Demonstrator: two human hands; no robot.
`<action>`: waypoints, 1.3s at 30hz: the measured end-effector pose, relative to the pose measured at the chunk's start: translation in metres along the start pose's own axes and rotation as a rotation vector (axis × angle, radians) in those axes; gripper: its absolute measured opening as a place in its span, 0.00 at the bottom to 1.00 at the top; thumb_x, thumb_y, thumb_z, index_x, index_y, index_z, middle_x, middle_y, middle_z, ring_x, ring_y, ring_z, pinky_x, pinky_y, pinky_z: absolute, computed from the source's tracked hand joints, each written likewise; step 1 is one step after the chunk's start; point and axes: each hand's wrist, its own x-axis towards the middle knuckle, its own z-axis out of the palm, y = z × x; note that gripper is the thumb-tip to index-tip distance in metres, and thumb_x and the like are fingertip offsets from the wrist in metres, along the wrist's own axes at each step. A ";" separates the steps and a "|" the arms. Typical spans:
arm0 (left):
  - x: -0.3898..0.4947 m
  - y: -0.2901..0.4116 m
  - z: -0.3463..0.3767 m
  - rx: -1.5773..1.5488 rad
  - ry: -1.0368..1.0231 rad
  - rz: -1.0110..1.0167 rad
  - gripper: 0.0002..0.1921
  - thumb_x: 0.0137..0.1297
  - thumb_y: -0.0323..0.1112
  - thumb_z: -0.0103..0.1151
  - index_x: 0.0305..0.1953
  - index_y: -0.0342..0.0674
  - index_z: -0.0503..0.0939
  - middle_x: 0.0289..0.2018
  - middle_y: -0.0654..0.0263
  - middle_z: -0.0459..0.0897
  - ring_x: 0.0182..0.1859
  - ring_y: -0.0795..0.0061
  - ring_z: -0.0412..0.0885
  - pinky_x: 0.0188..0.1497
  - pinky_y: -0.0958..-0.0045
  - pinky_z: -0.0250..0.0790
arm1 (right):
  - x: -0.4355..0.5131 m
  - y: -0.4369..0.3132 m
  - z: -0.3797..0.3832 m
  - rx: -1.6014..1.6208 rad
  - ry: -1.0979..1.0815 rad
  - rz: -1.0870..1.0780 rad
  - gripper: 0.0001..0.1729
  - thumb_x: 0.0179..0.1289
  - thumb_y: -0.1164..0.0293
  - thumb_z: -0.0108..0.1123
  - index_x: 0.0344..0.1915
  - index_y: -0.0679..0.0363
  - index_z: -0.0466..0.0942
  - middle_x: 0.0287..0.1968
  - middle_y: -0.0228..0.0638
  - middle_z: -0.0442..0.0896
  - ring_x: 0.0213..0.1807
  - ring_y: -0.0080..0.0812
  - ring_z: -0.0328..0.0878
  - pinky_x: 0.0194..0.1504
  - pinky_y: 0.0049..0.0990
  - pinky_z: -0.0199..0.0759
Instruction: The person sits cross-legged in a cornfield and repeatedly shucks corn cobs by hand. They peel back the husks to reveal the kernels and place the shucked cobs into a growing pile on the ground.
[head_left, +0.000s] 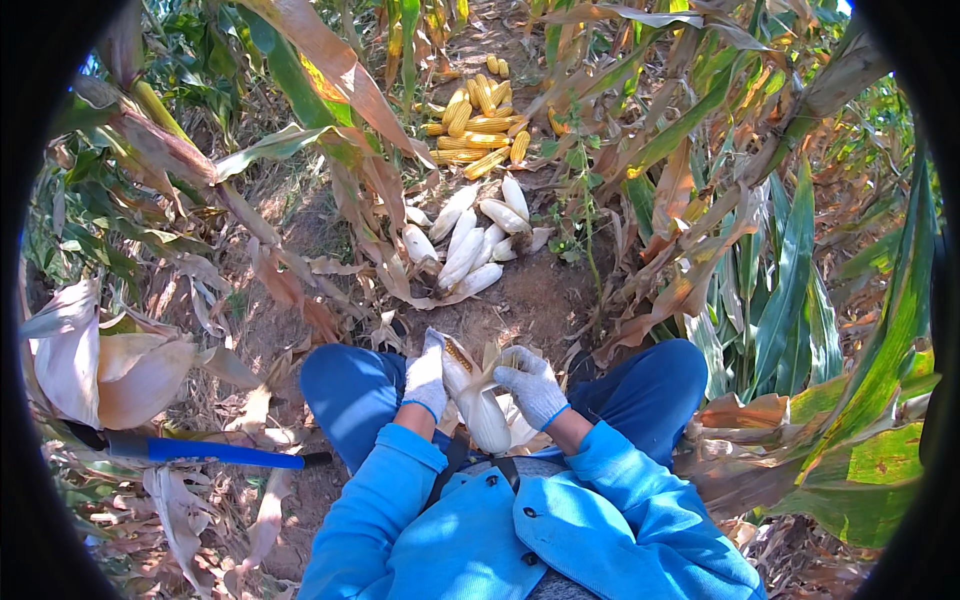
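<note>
An ear of corn (481, 409) in a pale dry husk lies between my hands, above my lap. Near its far end the husk is parted and a strip of yellow kernels (457, 355) shows. My left hand (426, 379), in a white knit glove with a blue cuff edge, grips the ear along its left side. My right hand (531, 384), gloved the same way, pinches a flap of husk (487, 375) pulled off to the right. Loose pale husk (519, 424) lies under the ear on my lap.
Several ears in husk (469, 244) lie on the soil ahead. Beyond them is a pile of bare yellow cobs (480, 124). A blue-handled tool (217, 452) lies at left, beside open dry husks (112, 367). Corn stalks (795, 127) and leaves crowd both sides.
</note>
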 end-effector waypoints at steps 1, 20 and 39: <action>0.003 -0.002 -0.003 -0.065 0.000 -0.037 0.32 0.63 0.59 0.59 0.51 0.32 0.75 0.43 0.55 0.81 0.41 0.63 0.81 0.40 0.63 0.75 | -0.002 0.000 -0.003 0.007 -0.036 -0.026 0.13 0.61 0.73 0.63 0.47 0.62 0.77 0.41 0.31 0.80 0.42 0.22 0.74 0.46 0.24 0.69; 0.083 0.096 0.000 -0.152 0.402 0.229 0.27 0.61 0.48 0.67 0.54 0.36 0.74 0.45 0.54 0.82 0.42 0.67 0.80 0.44 0.68 0.74 | -0.031 -0.024 -0.019 -1.234 -0.421 -0.105 0.24 0.65 0.45 0.52 0.44 0.53 0.80 0.38 0.46 0.83 0.37 0.44 0.82 0.40 0.38 0.75; -0.015 0.067 0.045 0.083 -0.294 0.417 0.22 0.71 0.50 0.53 0.47 0.33 0.79 0.39 0.64 0.81 0.43 0.73 0.74 0.49 0.69 0.66 | 0.041 0.010 -0.004 0.132 -0.211 0.036 0.34 0.54 0.67 0.72 0.59 0.63 0.69 0.50 0.36 0.80 0.48 0.29 0.77 0.53 0.30 0.73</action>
